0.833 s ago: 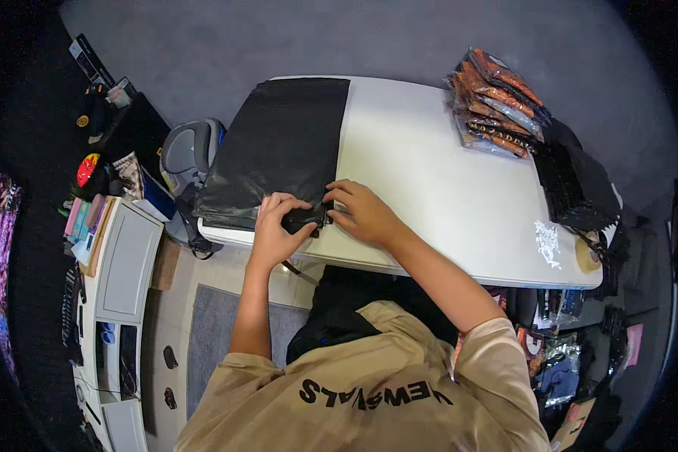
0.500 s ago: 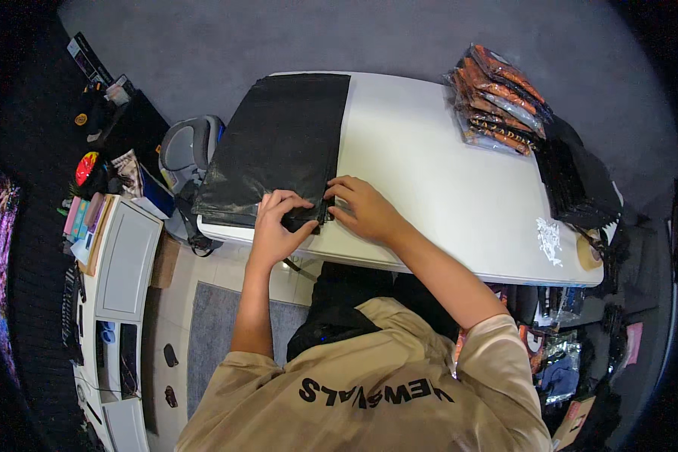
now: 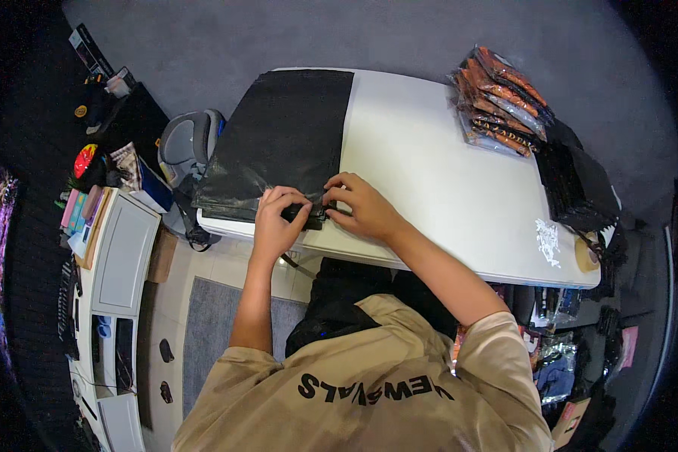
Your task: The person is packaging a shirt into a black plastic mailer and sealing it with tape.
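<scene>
A stack of flat black plastic bags (image 3: 286,128) covers the left part of the white table (image 3: 407,135). At the stack's near right corner, my left hand (image 3: 277,222) rests with bent fingers, thumb and forefinger pinched together over the top layer. My right hand (image 3: 365,209) is just to the right of it, its curled fingers and thumb closed about the stack's right edge near the same corner. Exactly how many layers the fingers hold is hidden.
Clear-wrapped orange and black packages (image 3: 501,102) are piled at the far right. Beside them lie folded black items (image 3: 580,188) and a roll of tape (image 3: 586,255). A grey chair (image 3: 188,147) stands left of the table, near a white cabinet (image 3: 120,256).
My left thumb has moved up to meet the forefinger, closing the gap between them. My right hand stays at the stack's edge, nearly unmoved. The whole view has shifted slightly.
</scene>
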Tool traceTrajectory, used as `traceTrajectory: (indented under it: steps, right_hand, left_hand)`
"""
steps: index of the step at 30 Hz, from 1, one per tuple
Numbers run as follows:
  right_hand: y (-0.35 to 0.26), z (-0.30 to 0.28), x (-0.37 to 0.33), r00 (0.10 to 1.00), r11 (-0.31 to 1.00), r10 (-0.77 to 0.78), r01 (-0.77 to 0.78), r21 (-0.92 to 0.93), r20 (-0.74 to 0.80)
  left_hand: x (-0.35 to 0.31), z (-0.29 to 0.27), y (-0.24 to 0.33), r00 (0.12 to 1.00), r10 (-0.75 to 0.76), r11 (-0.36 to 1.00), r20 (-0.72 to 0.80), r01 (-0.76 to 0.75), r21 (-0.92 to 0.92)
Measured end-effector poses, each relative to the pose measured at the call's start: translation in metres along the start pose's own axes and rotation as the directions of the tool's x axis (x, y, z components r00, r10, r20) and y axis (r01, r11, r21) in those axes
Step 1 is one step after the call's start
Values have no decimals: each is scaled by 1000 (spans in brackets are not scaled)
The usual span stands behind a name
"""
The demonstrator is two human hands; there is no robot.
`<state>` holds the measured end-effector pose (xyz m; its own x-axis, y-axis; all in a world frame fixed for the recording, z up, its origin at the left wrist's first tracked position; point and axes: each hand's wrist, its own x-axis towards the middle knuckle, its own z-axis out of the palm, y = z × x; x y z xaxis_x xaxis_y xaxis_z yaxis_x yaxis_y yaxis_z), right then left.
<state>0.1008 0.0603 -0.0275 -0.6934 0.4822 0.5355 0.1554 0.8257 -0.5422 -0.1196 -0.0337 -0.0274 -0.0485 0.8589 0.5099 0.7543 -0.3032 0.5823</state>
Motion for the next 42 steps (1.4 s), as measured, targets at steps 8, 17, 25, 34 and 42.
traceTrajectory:
  steps: [8, 17, 25, 34, 42]
  right_hand:
    - [3, 2, -2, 1000, 1000, -3, 3, 6, 21]
    - [2, 0, -2, 999, 1000, 11, -12, 29, 37]
    - [5, 1, -1, 999, 1000, 3, -4, 15, 34]
    - [2, 2, 1, 998, 1000, 6, -7, 19, 63]
    - [-20, -10, -16, 988, 978, 110, -127, -164, -111]
  left_hand:
    - [0, -7, 10, 997, 49, 999, 56, -50, 18]
    - [-1, -4, 6, 999, 45, 999, 22, -45, 23]
    - [0, 2, 0, 999, 21, 1000, -25, -21, 9]
    - [12, 3, -24, 842, -354, 906, -407, 202, -371]
    - [46, 6, 99, 980, 4, 984, -197, -39, -172]
